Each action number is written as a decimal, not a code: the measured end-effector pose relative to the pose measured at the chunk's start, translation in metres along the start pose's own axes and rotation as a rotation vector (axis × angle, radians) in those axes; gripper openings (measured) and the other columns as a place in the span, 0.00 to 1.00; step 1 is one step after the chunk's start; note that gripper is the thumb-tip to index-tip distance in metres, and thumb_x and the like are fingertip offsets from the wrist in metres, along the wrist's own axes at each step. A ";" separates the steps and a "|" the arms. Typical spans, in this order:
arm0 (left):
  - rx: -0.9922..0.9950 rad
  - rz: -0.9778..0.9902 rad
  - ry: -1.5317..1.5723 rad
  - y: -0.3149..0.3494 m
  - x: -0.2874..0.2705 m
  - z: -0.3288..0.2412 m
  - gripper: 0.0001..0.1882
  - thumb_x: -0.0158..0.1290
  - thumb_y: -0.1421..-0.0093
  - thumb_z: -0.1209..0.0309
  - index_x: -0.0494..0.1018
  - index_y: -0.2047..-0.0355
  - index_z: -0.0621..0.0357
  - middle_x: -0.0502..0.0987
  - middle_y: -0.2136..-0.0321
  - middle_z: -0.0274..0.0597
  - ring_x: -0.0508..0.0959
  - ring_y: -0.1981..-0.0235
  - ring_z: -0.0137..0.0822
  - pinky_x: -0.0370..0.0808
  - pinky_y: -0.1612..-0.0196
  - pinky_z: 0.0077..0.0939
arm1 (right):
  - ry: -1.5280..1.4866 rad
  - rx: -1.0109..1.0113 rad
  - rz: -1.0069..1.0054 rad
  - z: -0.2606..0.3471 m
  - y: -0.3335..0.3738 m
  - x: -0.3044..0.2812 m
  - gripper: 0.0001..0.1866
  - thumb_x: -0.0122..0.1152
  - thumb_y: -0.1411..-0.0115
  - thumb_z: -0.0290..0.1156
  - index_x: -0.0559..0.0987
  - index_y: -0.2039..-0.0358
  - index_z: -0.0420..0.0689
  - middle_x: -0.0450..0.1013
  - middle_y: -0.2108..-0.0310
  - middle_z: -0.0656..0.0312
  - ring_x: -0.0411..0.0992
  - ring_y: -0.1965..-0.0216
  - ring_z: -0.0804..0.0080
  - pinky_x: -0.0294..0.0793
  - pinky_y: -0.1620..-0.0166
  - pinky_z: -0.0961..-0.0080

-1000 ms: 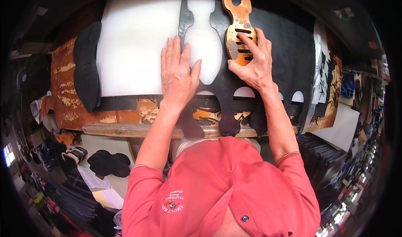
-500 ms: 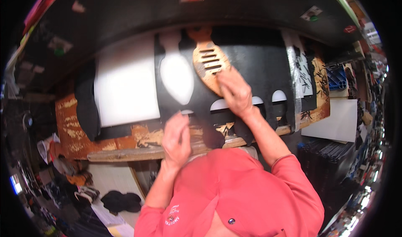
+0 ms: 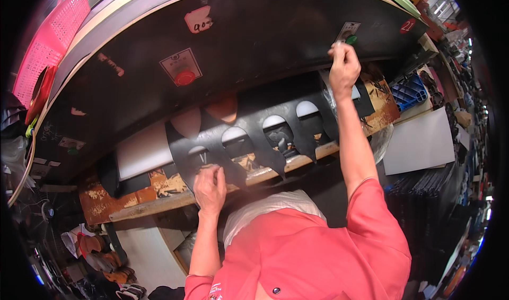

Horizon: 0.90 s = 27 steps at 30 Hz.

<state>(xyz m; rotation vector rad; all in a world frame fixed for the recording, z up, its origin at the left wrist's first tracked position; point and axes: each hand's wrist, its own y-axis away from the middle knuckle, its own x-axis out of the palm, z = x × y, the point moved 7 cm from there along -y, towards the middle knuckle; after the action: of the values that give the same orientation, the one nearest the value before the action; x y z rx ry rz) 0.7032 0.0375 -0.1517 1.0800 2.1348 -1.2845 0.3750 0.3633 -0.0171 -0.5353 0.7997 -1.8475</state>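
Note:
My right hand (image 3: 343, 73) is raised with curled fingers, its fingertips just below a green push button (image 3: 351, 40) on the dark overhead beam (image 3: 254, 40); nothing shows in it. Lower down, my left hand (image 3: 210, 188) hovers at the front edge of a black sheet (image 3: 249, 114). Its fingers are bunched, and I cannot make out what, if anything, is between them. Rounded cutouts (image 3: 275, 121) run along the sheet's front edge. Only the rounded end of an orange-brown sole-shaped die (image 3: 224, 110) shows from under the beam. Left of it is a pale sole-shaped opening (image 3: 186, 124).
A red button (image 3: 185, 77) sits mid-beam, another green button (image 3: 72, 150) at its left. A white board (image 3: 143, 152) lies on the worn wooden table (image 3: 95, 199). Right stand a blue crate (image 3: 409, 94) and a white panel (image 3: 419, 141); a pink basket (image 3: 53, 40) is upper left.
My right hand has left the slotted die and risen to the right-hand green button. My left hand stays near the sheet's front edge. The view has shifted, and the beam now covers most of the die.

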 end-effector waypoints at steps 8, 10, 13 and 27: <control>-0.018 -0.066 -0.071 0.001 0.008 0.002 0.04 0.62 0.34 0.71 0.79 0.63 0.57 0.81 0.74 0.43 0.81 0.69 0.48 0.74 0.62 0.43 | -0.005 0.277 0.248 -0.033 0.061 -0.070 0.18 0.60 0.24 0.40 0.81 0.68 0.40 0.72 0.78 0.71 0.66 0.75 0.84 0.66 0.69 0.78; -0.045 -0.090 -0.100 0.000 0.008 0.001 0.06 0.64 0.35 0.70 0.78 0.66 0.56 0.80 0.78 0.42 0.81 0.73 0.48 0.74 0.63 0.44 | 0.136 0.429 0.287 -0.042 0.115 -0.082 0.20 0.63 0.26 0.38 0.77 0.74 0.39 0.72 0.81 0.64 0.65 0.79 0.77 0.65 0.73 0.72; -0.056 -0.099 -0.122 0.000 0.007 -0.002 0.08 0.65 0.35 0.69 0.77 0.67 0.55 0.81 0.79 0.42 0.81 0.74 0.48 0.74 0.64 0.44 | 0.307 -0.069 0.494 -0.013 0.167 -0.063 0.19 0.68 0.32 0.34 0.74 0.79 0.42 0.73 0.81 0.57 0.69 0.80 0.59 0.66 0.71 0.66; -0.181 -0.061 -0.103 0.003 0.011 0.009 0.10 0.67 0.35 0.63 0.79 0.67 0.54 0.83 0.76 0.42 0.83 0.73 0.47 0.78 0.66 0.41 | 0.298 0.070 0.696 -0.021 0.195 -0.051 0.18 0.71 0.34 0.37 0.76 0.76 0.41 0.68 0.81 0.57 0.65 0.79 0.63 0.67 0.73 0.64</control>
<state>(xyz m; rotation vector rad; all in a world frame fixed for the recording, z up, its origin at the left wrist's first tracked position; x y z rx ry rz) 0.6989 0.0345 -0.1653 0.8621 2.1727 -1.1226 0.5026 0.3633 -0.1745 0.0786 0.9629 -1.3046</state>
